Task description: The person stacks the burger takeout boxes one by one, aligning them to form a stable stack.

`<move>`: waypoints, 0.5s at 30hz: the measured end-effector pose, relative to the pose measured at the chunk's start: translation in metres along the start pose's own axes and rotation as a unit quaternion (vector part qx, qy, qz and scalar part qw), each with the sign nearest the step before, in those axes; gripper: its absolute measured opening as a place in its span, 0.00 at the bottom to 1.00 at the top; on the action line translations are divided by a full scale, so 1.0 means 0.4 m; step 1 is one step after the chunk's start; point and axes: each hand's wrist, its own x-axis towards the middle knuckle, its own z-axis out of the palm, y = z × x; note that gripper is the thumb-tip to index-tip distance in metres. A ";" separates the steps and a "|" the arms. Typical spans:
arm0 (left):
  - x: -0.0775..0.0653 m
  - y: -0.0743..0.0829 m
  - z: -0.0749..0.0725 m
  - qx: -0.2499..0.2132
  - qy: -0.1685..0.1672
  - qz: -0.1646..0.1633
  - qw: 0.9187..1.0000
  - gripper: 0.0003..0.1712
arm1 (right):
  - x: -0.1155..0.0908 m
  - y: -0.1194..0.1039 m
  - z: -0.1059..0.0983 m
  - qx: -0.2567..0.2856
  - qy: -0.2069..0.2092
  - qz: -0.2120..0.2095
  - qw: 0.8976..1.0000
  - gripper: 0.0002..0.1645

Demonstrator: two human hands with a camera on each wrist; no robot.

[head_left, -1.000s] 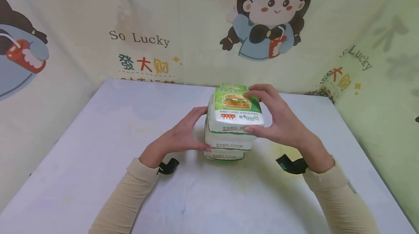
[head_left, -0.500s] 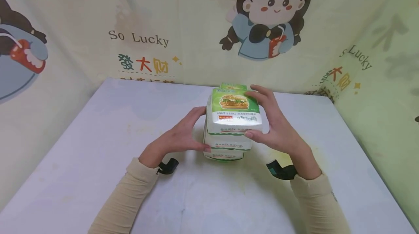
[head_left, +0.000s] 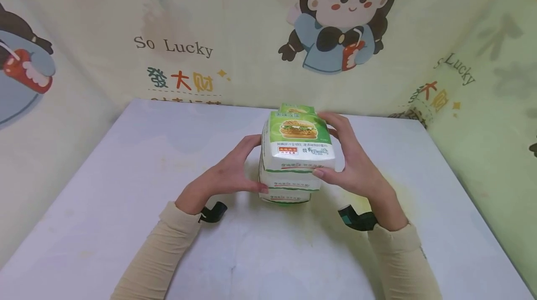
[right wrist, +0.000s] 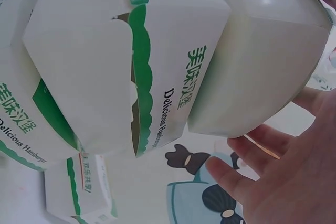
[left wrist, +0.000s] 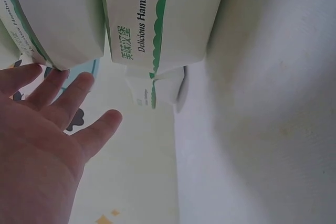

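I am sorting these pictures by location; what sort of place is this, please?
Perhaps an indoor filming corner: a white table, cartoon-printed cloth on three sides, and black wrist devices.

My right hand grips the plain white end box, fingertips at its lower edge.
Against it sits the middle box, marked "Delicious Hamburger," its green scalloped seam slightly gaping; the left box is cut by the frame, the rear box partly hidden near a blue-clad cartoon figure.
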 end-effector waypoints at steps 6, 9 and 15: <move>0.003 -0.005 0.001 -0.002 0.002 0.015 1.000 0.64 | 0.000 0.003 0.000 -0.005 -0.003 0.002 1.000 0.63; 0.002 -0.004 0.000 -0.004 0.009 0.017 1.000 0.66 | 0.000 0.004 0.002 -0.005 -0.008 0.003 1.000 0.63; -0.001 0.014 -0.004 -0.015 0.037 0.053 0.998 0.74 | -0.003 0.002 0.001 -0.008 -0.015 0.003 1.000 0.63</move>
